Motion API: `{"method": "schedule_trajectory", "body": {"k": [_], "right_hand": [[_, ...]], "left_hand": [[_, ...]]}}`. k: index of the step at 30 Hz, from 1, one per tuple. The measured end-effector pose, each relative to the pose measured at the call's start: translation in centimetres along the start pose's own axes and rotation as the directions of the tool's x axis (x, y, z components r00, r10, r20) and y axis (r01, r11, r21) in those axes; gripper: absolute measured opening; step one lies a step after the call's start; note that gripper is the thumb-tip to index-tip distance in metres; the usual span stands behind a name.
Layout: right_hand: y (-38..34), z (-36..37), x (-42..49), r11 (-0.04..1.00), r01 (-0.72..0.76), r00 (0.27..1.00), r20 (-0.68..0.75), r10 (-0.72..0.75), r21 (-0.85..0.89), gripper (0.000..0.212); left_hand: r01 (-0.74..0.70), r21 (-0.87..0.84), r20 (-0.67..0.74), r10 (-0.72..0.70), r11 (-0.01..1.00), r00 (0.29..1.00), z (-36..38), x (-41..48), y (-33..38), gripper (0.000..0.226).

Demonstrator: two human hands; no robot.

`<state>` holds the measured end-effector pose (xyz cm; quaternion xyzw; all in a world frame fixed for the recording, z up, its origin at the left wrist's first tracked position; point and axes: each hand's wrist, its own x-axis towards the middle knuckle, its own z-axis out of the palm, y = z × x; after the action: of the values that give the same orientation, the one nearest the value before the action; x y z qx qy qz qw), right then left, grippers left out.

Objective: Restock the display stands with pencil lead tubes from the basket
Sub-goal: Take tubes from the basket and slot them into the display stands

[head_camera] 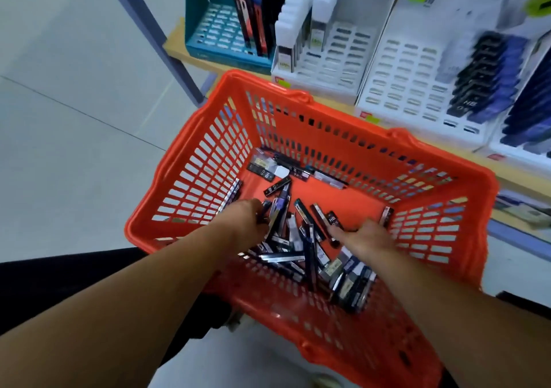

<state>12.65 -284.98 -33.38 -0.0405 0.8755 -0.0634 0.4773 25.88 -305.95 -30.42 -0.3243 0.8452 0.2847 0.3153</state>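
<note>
We are digging in the orange slotted plastic basket; slim dark pencil lead tubes are lying heaped by its near wall. Our left hand is curling round several; our right hand, blurred, seems spread, empty. Overfilling that grip is risking spills.

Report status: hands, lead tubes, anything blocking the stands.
Left hand gripping lead tubes in basket. Right hand open among them. Display stands unblocked.
</note>
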Motion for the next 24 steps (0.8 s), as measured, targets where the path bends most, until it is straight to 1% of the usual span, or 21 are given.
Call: {"method": "schedule_trajectory", "body": {"k": [1,2,3,4,6,7,8,9,10,12,14,16,18,19,20,21,22,23,24], "right_hand": [[0.6,0.1,0.2,0.986,0.081,0.996,0.041,-0.076,-0.146,0.080],[1.1,0.1,0.4,0.944,0.145,0.988,0.092,-0.123,-0.297,0.075],[1.4,0.0,0.6,0.874,0.196,0.979,0.134,-0.152,-0.444,0.077],[1.7,0.2,0.9,0.805,0.229,0.973,0.164,-0.165,-0.547,0.089],[1.8,0.7,1.8,0.661,0.258,0.966,0.182,-0.183,-0.705,0.124],[1.6,1.1,2.0,0.590,0.263,0.964,0.188,-0.186,-0.764,0.135],[1.4,1.3,2.3,0.535,0.263,0.963,0.186,-0.193,-0.803,0.142],[1.1,1.4,2.5,0.505,0.259,0.964,0.185,-0.193,-0.823,0.144],[0.9,1.4,2.6,0.489,0.258,0.964,0.187,-0.189,-0.833,0.142],[0.5,0.7,2.4,0.489,0.272,0.960,0.198,-0.198,-0.829,0.132],[0.5,-0.2,2.1,0.519,0.275,0.956,0.173,-0.237,-0.810,0.122],[0.6,-0.6,2.2,0.576,0.228,0.956,0.070,-0.284,-0.785,0.110],[0.7,-0.8,2.3,0.664,0.181,0.953,-0.039,-0.302,-0.725,0.094],[0.7,-0.9,2.0,0.726,0.159,0.955,-0.084,-0.286,-0.670,0.086],[0.7,-0.7,1.5,0.807,0.131,0.959,-0.132,-0.250,-0.576,0.078],[0.8,-0.3,1.1,0.896,0.093,0.967,-0.176,-0.186,-0.434,0.067],[1.0,0.1,0.4,0.968,0.047,0.977,-0.192,-0.096,-0.246,0.058],[1.2,0.7,-0.3,0.999,-0.011,0.985,-0.171,0.005,-0.038,0.052],[1.3,1.3,-1.1,0.987,-0.067,0.987,-0.136,0.088,0.147,0.050]], "left_hand": [[-0.011,0.019,0.036,0.010,1.000,0.999,0.4,0.7,0.0,0.029],[-0.029,0.056,0.073,0.025,0.998,0.997,0.8,1.3,0.1,0.022],[-0.048,0.097,0.113,0.037,0.994,0.993,1.3,1.7,0.4,0.017],[-0.072,0.130,0.150,0.052,0.989,0.987,1.9,2.0,0.8,0.015],[-0.109,0.161,0.193,0.077,0.981,0.978,2.9,2.4,1.4,0.026],[-0.120,0.165,0.203,0.086,0.979,0.975,3.3,2.3,1.6,0.031],[-0.130,0.161,0.208,0.095,0.978,0.974,3.6,2.2,1.7,0.031],[-0.139,0.154,0.214,0.104,0.978,0.971,3.9,2.1,1.5,0.029],[-0.147,0.150,0.223,0.111,0.978,0.969,4.3,2.0,1.4,0.026],[-0.146,0.154,0.223,0.110,0.977,0.969,4.6,1.6,1.0,0.025],[-0.145,0.151,0.223,0.109,0.978,0.969,4.7,1.1,0.7,0.027],[-0.154,0.152,0.226,0.118,0.976,0.967,4.6,0.8,0.6,0.027],[-0.166,0.146,0.222,0.132,0.975,0.966,4.5,0.7,0.6,0.026],[-0.169,0.141,0.222,0.136,0.975,0.966,4.4,0.6,0.7,0.024],[-0.169,0.135,0.217,0.137,0.976,0.967,4.3,0.5,0.7,0.022],[-0.161,0.123,0.206,0.134,0.979,0.969,4.1,0.5,0.8,0.022],[-0.151,0.105,0.195,0.129,0.983,0.972,4.0,0.4,1.0,0.022],[-0.144,0.086,0.186,0.126,0.986,0.974,3.9,0.5,1.2,0.023],[-0.149,0.069,0.172,0.135,0.986,0.976,3.8,0.3,1.5,0.024]]}}
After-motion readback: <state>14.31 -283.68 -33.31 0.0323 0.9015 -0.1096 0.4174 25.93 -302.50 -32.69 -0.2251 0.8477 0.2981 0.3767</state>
